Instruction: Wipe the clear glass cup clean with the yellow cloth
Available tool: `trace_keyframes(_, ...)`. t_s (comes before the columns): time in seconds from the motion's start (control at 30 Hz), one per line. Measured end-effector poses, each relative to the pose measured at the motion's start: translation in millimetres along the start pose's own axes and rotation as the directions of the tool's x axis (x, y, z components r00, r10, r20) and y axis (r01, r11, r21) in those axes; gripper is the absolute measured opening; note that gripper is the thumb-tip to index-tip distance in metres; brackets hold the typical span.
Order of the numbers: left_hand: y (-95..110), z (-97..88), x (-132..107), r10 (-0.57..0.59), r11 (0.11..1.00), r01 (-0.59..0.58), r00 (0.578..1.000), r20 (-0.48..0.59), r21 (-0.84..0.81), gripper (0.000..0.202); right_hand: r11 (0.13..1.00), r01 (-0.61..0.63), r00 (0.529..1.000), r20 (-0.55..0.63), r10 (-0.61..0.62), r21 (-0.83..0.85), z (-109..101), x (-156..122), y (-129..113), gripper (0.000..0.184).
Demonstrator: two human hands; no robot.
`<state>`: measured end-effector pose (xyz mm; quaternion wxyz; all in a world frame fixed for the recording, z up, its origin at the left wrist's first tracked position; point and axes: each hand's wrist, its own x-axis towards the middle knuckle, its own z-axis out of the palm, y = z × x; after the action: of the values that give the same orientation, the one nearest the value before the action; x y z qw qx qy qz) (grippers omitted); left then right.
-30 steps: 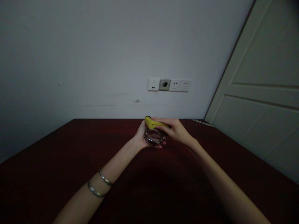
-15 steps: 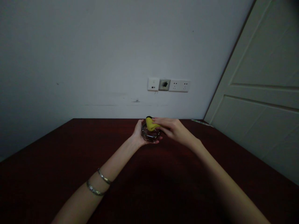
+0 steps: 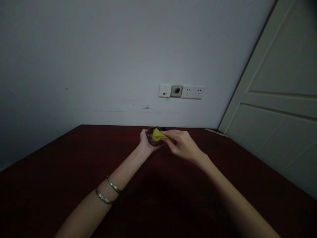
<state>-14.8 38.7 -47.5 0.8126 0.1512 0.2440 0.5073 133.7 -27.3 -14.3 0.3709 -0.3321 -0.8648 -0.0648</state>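
Observation:
My left hand (image 3: 144, 141) is curled around a small clear glass dish (image 3: 151, 138), held tilted above the dark red table (image 3: 74, 172). My right hand (image 3: 181, 144) pinches a yellow cloth (image 3: 157, 135) and presses it into the dish's opening. Much of the dish is hidden by the fingers and the cloth. Two silver bangles (image 3: 108, 193) sit on my left forearm.
A white wall stands behind the table, with a row of sockets (image 3: 181, 91) on it. A pale panelled door (image 3: 279, 102) fills the right side. A thin flat object (image 3: 215, 131) lies at the table's far right edge.
The dish has tipped so its opening faces me more and has shifted slightly left and up. The yellow cloth, which was on the rim, now sits inside the dish.

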Motion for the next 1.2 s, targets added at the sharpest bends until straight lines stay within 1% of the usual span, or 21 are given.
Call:
trace_keyframes(0.1,0,7.4,-5,0.047,0.999,-0.047,0.997,-0.066,-0.013,0.027,0.990,-0.116,0.983,-0.136,0.127,0.084,8,0,0,0.026)
trace_keyframes(0.17,0,11.8,-7,0.088,0.996,-0.091,0.992,-0.090,-0.027,0.029,0.963,-0.191,0.957,-0.181,0.225,0.188,15,0,2,0.028)
trace_keyframes(0.23,0,15.0,-10,0.146,0.987,-0.151,0.986,-0.076,-0.056,0.030,0.925,-0.226,0.950,-0.142,0.278,0.304,21,0,5,0.036)
trace_keyframes(0.3,0,17.1,-12,0.213,0.972,-0.216,0.976,-0.041,-0.090,0.030,0.895,-0.228,0.954,-0.094,0.284,0.384,26,0,8,0.052)
trace_keyframes(0.37,0,18.9,-16,0.234,0.968,-0.229,0.972,0.035,-0.100,0.035,0.869,-0.230,0.950,-0.092,0.298,0.437,30,1,10,0.067)
trace_keyframes(0.4,-1,19.8,-18,0.223,0.972,-0.214,0.970,0.094,-0.096,0.039,0.852,-0.239,0.939,-0.113,0.326,0.466,30,2,12,0.069)
trace_keyframes(0.47,-2,21.8,-23,0.180,0.983,-0.169,0.954,0.240,-0.065,0.048,0.804,-0.256,0.904,-0.162,0.396,0.538,30,4,16,0.065)
trace_keyframes(0.53,-3,23.3,-27,0.155,0.987,-0.158,0.910,0.385,-0.023,0.051,0.758,-0.241,0.878,-0.196,0.436,0.606,28,5,22,0.061)
trace_keyframes(0.6,-4,23.6,-29,0.153,0.981,-0.191,0.863,0.481,0.032,0.045,0.735,-0.203,0.874,-0.218,0.433,0.647,24,7,27,0.060)
trace_keyframes(0.67,-4,22.5,-28,0.163,0.961,-0.255,0.833,0.529,0.105,0.036,0.729,-0.166,0.881,-0.232,0.412,0.664,20,7,33,0.061)
trace_keyframes(0.77,-2,19.5,-27,0.172,0.894,-0.370,0.803,0.571,0.252,0.039,0.743,-0.134,0.897,-0.238,0.372,0.656,12,5,38,0.064)
trace_keyframes(0.87,1,16.7,-25,0.150,0.811,-0.441,0.792,0.592,0.384,0.052,0.766,-0.135,0.931,-0.184,0.316,0.629,1,2,40,0.060)
trace_keyframes(0.93,4,15.5,-25,0.124,0.773,-0.450,0.798,0.590,0.446,0.059,0.784,-0.143,0.955,-0.122,0.269,0.604,-5,1,39,0.056)
trace_keyframes(1.0,6,15.2,-25,0.110,0.746,-0.460,0.798,0.592,0.482,0.061,0.807,-0.150,0.967,-0.085,0.240,0.571,-6,-1,38,0.054)
trace_keyframes(1.07,7,15.9,-25,0.128,0.724,-0.491,0.786,0.604,0.486,0.059,0.829,-0.145,0.968,-0.095,0.231,0.540,-3,-2,36,0.053)
trace_keyframes(1.13,8,17.2,-26,0.157,0.705,-0.527,0.768,0.621,0.474,0.056,0.844,-0.119,0.962,-0.148,0.228,0.523,2,-2,35,0.053)
trace_keyframes(1.2,8,18.5,-27,0.186,0.689,-0.553,0.760,0.623,0.468,0.055,0.856,-0.092,0.951,-0.210,0.227,0.509,6,-2,35,0.048)
